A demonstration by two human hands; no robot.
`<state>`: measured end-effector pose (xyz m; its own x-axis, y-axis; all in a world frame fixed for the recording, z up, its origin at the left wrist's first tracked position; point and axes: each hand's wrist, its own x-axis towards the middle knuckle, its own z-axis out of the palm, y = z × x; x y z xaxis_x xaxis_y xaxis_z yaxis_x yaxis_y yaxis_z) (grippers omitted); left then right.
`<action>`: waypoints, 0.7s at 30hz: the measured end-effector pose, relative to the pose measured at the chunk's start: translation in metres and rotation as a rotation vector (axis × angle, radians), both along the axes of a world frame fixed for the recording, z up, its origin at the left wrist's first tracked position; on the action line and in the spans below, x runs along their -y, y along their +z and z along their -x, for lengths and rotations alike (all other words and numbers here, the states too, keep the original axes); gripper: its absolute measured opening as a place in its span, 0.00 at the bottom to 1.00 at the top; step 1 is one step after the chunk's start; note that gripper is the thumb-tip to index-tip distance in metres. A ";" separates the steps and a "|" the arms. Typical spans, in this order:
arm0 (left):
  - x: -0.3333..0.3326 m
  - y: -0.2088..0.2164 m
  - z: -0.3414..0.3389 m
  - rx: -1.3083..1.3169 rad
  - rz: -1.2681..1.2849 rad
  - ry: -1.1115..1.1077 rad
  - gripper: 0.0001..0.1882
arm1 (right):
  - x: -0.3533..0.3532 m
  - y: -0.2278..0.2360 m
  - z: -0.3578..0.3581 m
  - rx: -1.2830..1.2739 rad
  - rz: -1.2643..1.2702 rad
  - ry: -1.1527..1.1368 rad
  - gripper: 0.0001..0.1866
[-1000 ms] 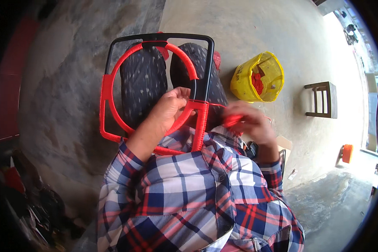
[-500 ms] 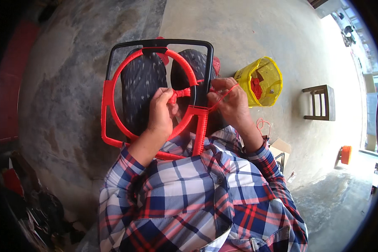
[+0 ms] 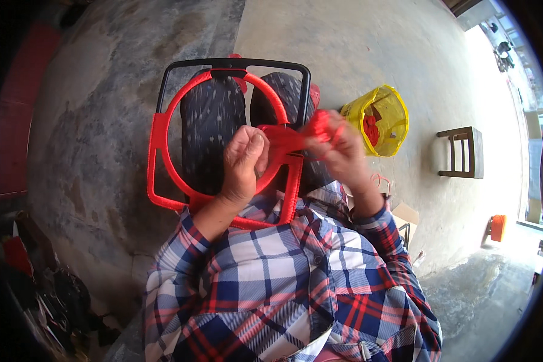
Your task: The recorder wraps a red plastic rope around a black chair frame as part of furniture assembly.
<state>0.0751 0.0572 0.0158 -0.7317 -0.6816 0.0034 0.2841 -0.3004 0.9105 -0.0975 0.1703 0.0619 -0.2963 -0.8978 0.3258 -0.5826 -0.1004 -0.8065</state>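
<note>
On my lap rests a black metal frame [image 3: 260, 62] with an inner ring [image 3: 174, 145], much of both wrapped in red cord. My right hand [image 3: 339, 151], smeared by motion, is closed on a small bundle of red cord [image 3: 318, 125] at the frame's right side. Blurred red cord streaks across the bare black right part of the ring, between my hands. My left hand [image 3: 242, 163] is inside the ring with thumb up and fingers loosely bent, and no bundle shows in it.
A yellow bucket [image 3: 346, 111] holding red cord stands on the concrete floor to the right. Farther right is a small wooden stool [image 3: 473, 152], with an orange spool [image 3: 498, 227] below it. Cardboard [image 3: 408, 213] lies near my right elbow; dark clutter [image 3: 60, 308] is at lower left.
The bundle of red cord has passed from my left hand to my right hand, across the right part of the ring. My left hand has loosened its fingers.
</note>
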 end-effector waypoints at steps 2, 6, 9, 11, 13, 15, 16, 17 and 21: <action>0.001 -0.001 0.004 0.045 -0.118 0.014 0.13 | -0.022 0.016 0.020 -0.005 -0.129 0.007 0.10; 0.009 -0.005 0.008 0.169 -0.298 0.028 0.14 | -0.064 0.029 0.056 0.060 -1.056 0.104 0.13; 0.011 -0.008 0.012 0.248 -0.321 -0.025 0.21 | -0.142 -0.017 0.109 0.660 -0.332 -0.136 0.16; 0.011 0.000 0.011 0.290 -0.352 -0.045 0.23 | -0.150 -0.012 0.113 1.035 0.181 -0.508 0.14; 0.009 0.004 0.011 0.268 -0.389 -0.082 0.25 | -0.159 -0.017 0.127 1.105 0.548 -0.515 0.10; 0.007 0.007 0.016 0.157 -0.499 -0.174 0.26 | -0.167 -0.030 0.138 1.185 0.548 -0.456 0.09; 0.008 0.004 0.016 0.162 -0.496 -0.176 0.26 | -0.168 -0.036 0.141 1.273 0.547 -0.390 0.08; 0.008 -0.001 0.016 0.135 -0.529 -0.188 0.25 | -0.143 -0.031 0.121 1.124 0.393 -0.561 0.06; 0.015 -0.007 0.010 0.043 -0.537 -0.369 0.21 | -0.074 -0.036 0.040 1.110 -0.055 -0.423 0.06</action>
